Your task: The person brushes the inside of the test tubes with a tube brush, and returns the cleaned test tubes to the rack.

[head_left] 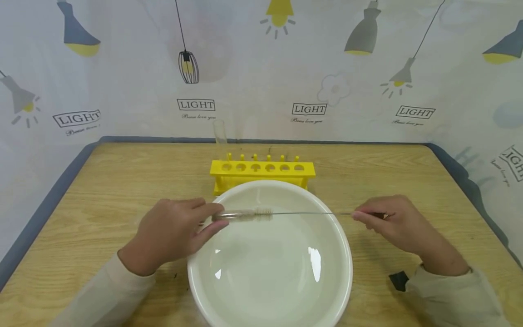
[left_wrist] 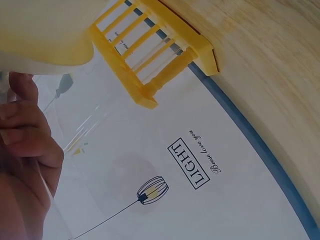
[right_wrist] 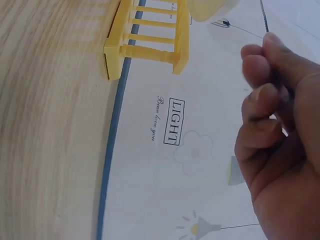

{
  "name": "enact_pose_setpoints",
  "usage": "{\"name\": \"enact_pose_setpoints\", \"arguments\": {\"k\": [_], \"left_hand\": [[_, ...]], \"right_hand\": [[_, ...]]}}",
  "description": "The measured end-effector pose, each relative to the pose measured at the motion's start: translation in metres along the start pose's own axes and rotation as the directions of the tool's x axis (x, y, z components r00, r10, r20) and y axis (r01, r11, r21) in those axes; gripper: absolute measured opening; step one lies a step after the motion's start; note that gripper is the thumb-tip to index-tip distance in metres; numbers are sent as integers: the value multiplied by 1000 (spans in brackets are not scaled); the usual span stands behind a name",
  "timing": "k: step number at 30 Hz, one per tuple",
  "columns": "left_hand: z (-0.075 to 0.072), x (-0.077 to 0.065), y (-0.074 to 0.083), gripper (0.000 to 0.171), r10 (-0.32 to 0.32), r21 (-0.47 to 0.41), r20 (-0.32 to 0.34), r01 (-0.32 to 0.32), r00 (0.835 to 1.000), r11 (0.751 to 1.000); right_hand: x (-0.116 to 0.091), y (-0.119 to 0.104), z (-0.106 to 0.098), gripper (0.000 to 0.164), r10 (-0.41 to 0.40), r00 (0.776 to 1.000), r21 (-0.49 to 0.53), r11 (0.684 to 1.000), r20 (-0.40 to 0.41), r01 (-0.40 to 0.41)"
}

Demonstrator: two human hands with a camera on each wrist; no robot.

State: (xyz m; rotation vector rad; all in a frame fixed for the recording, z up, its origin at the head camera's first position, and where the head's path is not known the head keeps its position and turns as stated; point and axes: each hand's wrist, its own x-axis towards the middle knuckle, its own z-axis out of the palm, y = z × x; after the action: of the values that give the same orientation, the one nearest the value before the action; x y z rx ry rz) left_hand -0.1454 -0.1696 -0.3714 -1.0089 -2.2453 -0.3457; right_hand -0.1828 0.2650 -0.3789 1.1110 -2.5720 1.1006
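Observation:
Over the left side of a white basin (head_left: 269, 290), my left hand (head_left: 171, 231) holds a clear glass test tube (head_left: 241, 215) between thumb and fingers, lying level with its mouth to the right. A test tube brush (head_left: 264, 214) has its bristles at the tube's mouth, part of them outside the glass. Its thin wire runs right across the basin to my right hand (head_left: 392, 222), whose thumb and fingers pinch the wire's end beyond the rim. In the right wrist view the twisted wire (right_wrist: 264, 17) comes out of the fingertips.
Behind the basin stands a yellow test tube rack (head_left: 261, 169) with one clear test tube (head_left: 219, 134) upright in its leftmost hole. A small black piece (head_left: 399, 280) lies on the wooden table (head_left: 441, 204) by the right sleeve. A lamp-patterned sheet (head_left: 253, 91) surrounds the table's back and sides.

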Motion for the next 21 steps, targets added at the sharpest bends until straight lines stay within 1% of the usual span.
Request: {"name": "enact_pose_setpoints", "arguments": {"k": [2,4,5,6,8,9,11,13,15,18,21], "left_hand": [[-1,-1,-1,46,-29,-21,10,29,1000,999],[-3,-1,-2,46,-58,-46,32,60,998,997],[-4,-1,-2,45,-74,-60,49,77,996,995],[-5,-2,-3,43,-90,-74,66,95,994,993],[-8,-1,-3,38,-124,-101,110,136,986,986],[-10,-1,-3,34,-139,-113,134,155,981,981],[-13,0,-3,23,-168,-146,185,196,968,970],[-15,1,-3,14,-188,-167,228,229,955,959],[-17,2,-2,8,-206,-188,266,260,942,947],[-20,2,-1,7,-228,-203,303,297,925,933],[-20,1,-1,10,-240,-207,327,317,914,926]], "right_hand": [[2,-2,2,26,-73,996,-85,994,-53,68],[3,-5,3,9,-158,982,-177,974,-102,138],[4,-8,4,13,-197,972,-229,959,-125,165],[4,-10,5,24,-235,960,-278,942,-151,187],[5,-15,6,45,-314,929,-378,899,-198,223],[6,-18,6,51,-349,912,-426,874,-217,233],[8,-23,6,53,-402,883,-493,835,-243,244],[9,-27,6,53,-447,855,-530,807,-261,260],[10,-31,7,53,-471,839,-550,792,-274,264],[12,-34,9,52,-491,818,-556,787,-300,268],[13,-34,12,50,-500,810,-556,785,-307,274]]}}
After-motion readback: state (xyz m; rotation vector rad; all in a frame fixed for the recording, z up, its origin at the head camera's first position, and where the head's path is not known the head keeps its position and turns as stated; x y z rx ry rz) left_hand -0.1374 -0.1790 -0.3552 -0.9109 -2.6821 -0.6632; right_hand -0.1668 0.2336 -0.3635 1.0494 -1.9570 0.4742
